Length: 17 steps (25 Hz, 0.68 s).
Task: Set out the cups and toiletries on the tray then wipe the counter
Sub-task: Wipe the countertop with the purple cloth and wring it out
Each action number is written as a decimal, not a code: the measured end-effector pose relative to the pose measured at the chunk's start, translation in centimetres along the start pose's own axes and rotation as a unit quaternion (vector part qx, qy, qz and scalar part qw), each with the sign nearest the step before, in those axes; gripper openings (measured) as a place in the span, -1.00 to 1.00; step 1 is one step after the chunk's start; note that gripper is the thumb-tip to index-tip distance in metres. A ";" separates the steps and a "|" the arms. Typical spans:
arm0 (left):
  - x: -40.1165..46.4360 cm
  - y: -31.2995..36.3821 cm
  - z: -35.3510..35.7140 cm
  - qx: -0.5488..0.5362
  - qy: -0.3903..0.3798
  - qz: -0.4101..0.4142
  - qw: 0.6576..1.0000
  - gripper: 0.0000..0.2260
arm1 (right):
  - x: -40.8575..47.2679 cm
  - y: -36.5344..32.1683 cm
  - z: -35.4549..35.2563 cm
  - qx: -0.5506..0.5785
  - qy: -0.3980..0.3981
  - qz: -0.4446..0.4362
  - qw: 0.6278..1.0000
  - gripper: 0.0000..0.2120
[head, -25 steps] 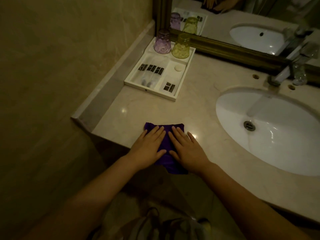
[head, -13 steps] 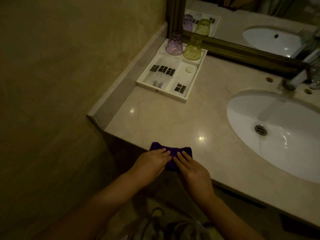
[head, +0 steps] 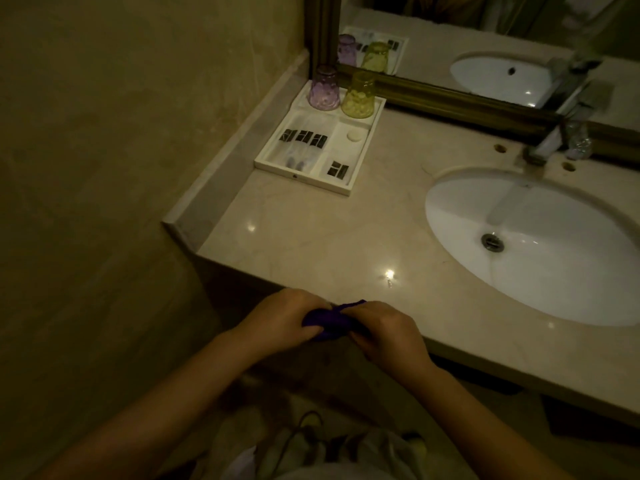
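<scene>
Both forearms reach forward from the lower edge of the view and meet at the near edge of the table (head: 311, 244). The left hand (head: 284, 318) is curled, knuckles up, fingers closed around one end of the purple cloth (head: 329, 323). The right hand (head: 381, 332) is clamped on the other end, wrist bent slightly inward. The two hands are nearly touching, with the cloth bunched between them just at or off the table's front edge; whether it touches the surface I cannot tell.

The table is a pale polished stone top, dimly lit, with small light reflections near its front edge. A white oval sink (head: 540, 244) is set into its right side, with a tap (head: 554, 140) behind it. A gilt-framed mirror (head: 485, 46) runs along the back edge; a beige wall closes the left side.

The white tray (head: 301, 173) sits in the back-left corner against the mirror frame. At its back stand the purple cup (head: 324, 89) and the yellow cup (head: 358, 97), both upside down, side by side. Its front compartments hold dark-labelled sachets (head: 304, 137) and a small round white soap (head: 354, 136). The cloth is well apart from the tray.
</scene>
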<state>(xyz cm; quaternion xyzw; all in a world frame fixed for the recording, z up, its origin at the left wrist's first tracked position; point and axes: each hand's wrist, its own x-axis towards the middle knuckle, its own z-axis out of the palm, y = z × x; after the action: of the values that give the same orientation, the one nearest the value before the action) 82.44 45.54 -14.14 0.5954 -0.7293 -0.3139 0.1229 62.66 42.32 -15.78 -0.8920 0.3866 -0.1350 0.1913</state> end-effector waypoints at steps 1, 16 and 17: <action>0.1 0.4 -0.5 -0.003 0.006 0.001 1.000 -0.76 | 0.1 -0.1 -0.8 0.002 -0.001 0.017 1.000 -0.76; 4.4 13.4 -3.0 0.072 0.020 0.114 0.991 -0.78 | -5.0 0.6 -14.3 0.054 0.009 0.177 0.983 -0.87; 4.8 14.7 -2.7 0.076 0.018 0.124 0.989 -0.77 | -5.9 1.0 -15.2 0.059 0.019 0.187 0.981 -0.87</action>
<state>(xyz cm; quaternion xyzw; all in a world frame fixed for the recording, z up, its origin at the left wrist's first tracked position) 71.09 41.51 -4.10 0.5136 -0.8169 -0.2291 0.1280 52.15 42.47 -3.26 -0.7888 0.5412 -0.1361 0.2579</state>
